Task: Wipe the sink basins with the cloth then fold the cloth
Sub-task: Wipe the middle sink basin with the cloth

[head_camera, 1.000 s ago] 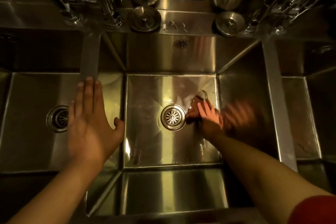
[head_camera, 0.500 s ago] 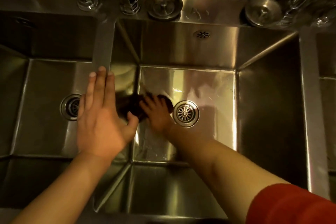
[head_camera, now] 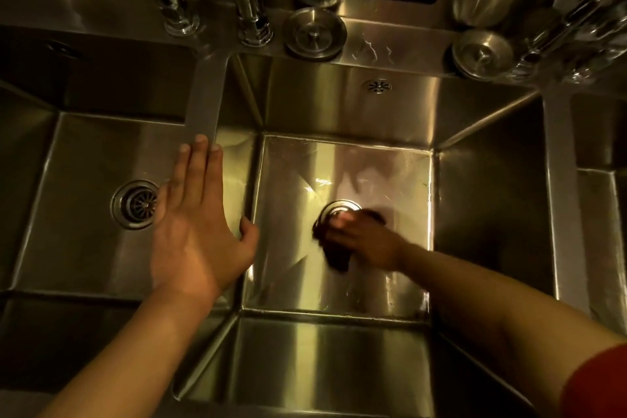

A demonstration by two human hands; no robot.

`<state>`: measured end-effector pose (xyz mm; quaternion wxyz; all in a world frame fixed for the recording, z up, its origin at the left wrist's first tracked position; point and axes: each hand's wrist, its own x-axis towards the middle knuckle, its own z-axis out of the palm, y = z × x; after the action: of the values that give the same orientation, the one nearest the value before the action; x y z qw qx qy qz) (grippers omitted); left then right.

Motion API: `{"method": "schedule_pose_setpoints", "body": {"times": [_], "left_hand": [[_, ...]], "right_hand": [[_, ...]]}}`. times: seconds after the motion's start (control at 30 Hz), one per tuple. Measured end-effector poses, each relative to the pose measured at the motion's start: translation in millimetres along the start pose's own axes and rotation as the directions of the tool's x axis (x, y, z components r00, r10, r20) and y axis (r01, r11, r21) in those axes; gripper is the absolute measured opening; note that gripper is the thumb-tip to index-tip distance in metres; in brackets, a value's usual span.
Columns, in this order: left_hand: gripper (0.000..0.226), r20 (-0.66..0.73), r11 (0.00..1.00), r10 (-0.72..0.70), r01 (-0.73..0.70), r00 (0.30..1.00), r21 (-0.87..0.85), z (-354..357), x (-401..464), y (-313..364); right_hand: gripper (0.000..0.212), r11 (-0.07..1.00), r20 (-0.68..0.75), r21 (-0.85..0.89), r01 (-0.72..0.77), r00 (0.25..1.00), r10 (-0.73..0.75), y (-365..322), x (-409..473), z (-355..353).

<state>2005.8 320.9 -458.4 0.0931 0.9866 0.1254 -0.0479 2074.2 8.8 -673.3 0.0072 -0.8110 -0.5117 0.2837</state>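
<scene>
Down at the drain point(head_camera: 339, 210) of the middle basin point(head_camera: 291, 180) is where my right hand point(head_camera: 364, 239) is working, with the dark cloth point(head_camera: 334, 253) bunched under it and lying partly over the drain's near edge. That hand is a bit blurry, so honestly I can't tell exactly how the fingers sit, but they look curled down onto the cloth and pressing it against the basin floor. My left hand point(head_camera: 196, 231) is off to the left of the drain, laid flat on the divider point(head_camera: 203, 102) between the middle basin and the left basin point(head_camera: 84, 180), fingers straight and pressed together, thumb out toward the middle basin, holding nothing. I'd guess it's just there to brace me while I lean in. For this step I reckon the trick is keeping the cloth flat under the palm rather than wadded, going right round the drain ring where gunk collects, then working outward from the drain to the corners and up the walls in overlapping strokes. The left basin looks like it has its own drain point(head_camera: 135, 204) to do too, and the folding hasn't started.
</scene>
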Motion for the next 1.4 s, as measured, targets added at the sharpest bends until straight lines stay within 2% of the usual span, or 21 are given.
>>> {"method": "schedule_pose_setpoints", "body": {"times": [0.1, 0.13, 0.17, 0.23, 0.27, 0.3, 0.37, 0.4, 0.43, 0.5, 0.57, 0.63, 0.77, 0.87, 0.97, 1.03, 1.1, 1.17, 1.2, 1.3, 1.4], "left_hand": [[0.103, 0.020, 0.999, 0.006, -0.007, 1.000, 0.037, 1.7, 0.3, -2.4], [0.103, 0.022, 0.999, 0.007, -0.008, 1.000, 0.041, 2.2, 0.7, -2.9], [0.103, 0.023, 0.999, 0.008, -0.009, 1.000, 0.044, 2.7, 0.6, -3.4], [0.104, 0.014, 0.998, 0.003, -0.004, 1.000, 0.055, 3.4, -0.3, -3.7], [0.104, 0.008, 0.998, 0.002, -0.002, 1.000, 0.060, 3.9, -0.2, -3.8], [0.105, 0.007, 0.998, 0.002, -0.002, 1.000, 0.062, 4.4, 0.2, -3.7], [0.106, 0.012, 0.998, 0.007, -0.008, 1.000, 0.056, 4.3, 0.6, -3.7], [0.106, 0.011, 0.999, 0.009, -0.009, 1.000, 0.051, 4.3, 0.4, -3.9], [0.104, 0.008, 0.999, 0.009, -0.009, 1.000, 0.050, 4.5, -0.2, -4.2], [0.102, -0.009, 0.998, 0.011, -0.010, 1.000, 0.055, 5.8, -0.6, -4.5], [0.102, -0.024, 0.998, 0.015, -0.014, 1.000, 0.059, 7.6, -0.8, -5.0], [0.102, -0.026, 0.998, 0.015, -0.013, 1.000, 0.061, 9.3, 0.2, -5.5], [0.101, -0.033, 0.999, 0.021, -0.020, 0.999, 0.044, 10.4, 0.9, -7.0], [0.103, -0.046, 0.998, 0.013, -0.010, 0.999, 0.062, 10.0, 0.2, -5.5], [0.103, -0.041, 0.998, 0.021, -0.018, 0.999, 0.067, 9.7, 0.2, -4.1], [0.103, -0.042, 0.997, 0.023, -0.020, 0.999, 0.074, 9.2, 0.3, -3.9], [0.103, -0.042, 0.996, 0.022, -0.018, 0.999, 0.082, 8.6, 0.2, -4.1], [0.103, -0.048, 0.997, 0.021, -0.018, 0.999, 0.076, 8.6, 0.4, -3.9], [0.103, -0.051, 0.997, 0.022, -0.018, 0.998, 0.070, 8.7, 0.5, -3.5], [0.103, -0.058, 0.999, 0.018, -0.015, 0.998, 0.045, 9.1, -0.2, -3.0], [0.103, -0.063, 0.999, 0.025, -0.022, 0.998, 0.050, 8.9, 0.5, -2.8]], "right_hand": [[0.058, 0.969, -0.118, 0.034, -0.245, 0.962, 0.247, 32.0, 1.9, -16.4], [0.059, 0.938, -0.144, 0.074, -0.339, 0.927, 0.347, 33.5, 9.4, -20.0], [0.061, 0.871, -0.163, 0.154, -0.467, 0.857, 0.488, 31.9, 20.6, -24.8], [0.067, 0.624, -0.166, 0.364, -0.691, 0.611, 0.774, 25.3, 50.0, -36.6], [0.069, 0.499, -0.156, 0.442, -0.746, 0.484, 0.861, 21.0, 67.5, -43.6], [0.069, 0.398, -0.130, 0.493, -0.773, 0.387, 0.913, 15.5, 84.3, -50.8], [0.061, 0.241, -0.063, 0.616, -0.750, 0.259, 0.964, 1.9, 115.3, -68.0], [0.060, 0.217, -0.038, 0.651, -0.727, 0.254, 0.966, -5.0, 131.1, -75.4], [0.060, 0.259, -0.036, 0.637, -0.726, 0.307, 0.951, -13.6, 147.8, -80.2], [0.067, 0.476, -0.092, 0.535, -0.698, 0.511, 0.854, -33.0, 177.9, -85.6], [0.069, 0.689, -0.137, 0.426, -0.587, 0.711, 0.690, -54.5, 195.7, -81.8], [0.069, 0.794, -0.127, 0.356, -0.493, 0.816, 0.563, -68.6, 196.7, -73.6], [0.069, 0.909, -0.043, 0.210, -0.359, 0.926, 0.375, -85.8, 161.5, -48.4], [0.071, 0.993, 0.024, 0.103, -0.055, 0.998, 0.053, -109.0, 114.4, -18.6], [0.065, 0.960, 0.136, -0.076, 0.271, 0.956, -0.259, -124.5, 73.8, 8.7], [0.064, 0.915, 0.169, -0.146, 0.377, 0.921, -0.352, -118.4, 60.0, 13.0], [0.059, 0.943, 0.127, -0.127, 0.306, 0.948, -0.291, -102.3, 47.5, 9.9], [0.061, 0.994, 0.073, -0.094, 0.049, 0.996, -0.043, -78.6, 26.9, 6.5], [0.065, 0.993, 0.057, -0.061, -0.101, 0.993, 0.105, -64.5, 13.6, 4.9], [0.070, 0.896, 0.012, 0.020, -0.444, 0.896, 0.444, -23.7, -28.3, -2.1], [0.071, 0.727, 0.009, 0.127, -0.675, 0.734, 0.680, 3.4, -57.4, -9.3]]}}
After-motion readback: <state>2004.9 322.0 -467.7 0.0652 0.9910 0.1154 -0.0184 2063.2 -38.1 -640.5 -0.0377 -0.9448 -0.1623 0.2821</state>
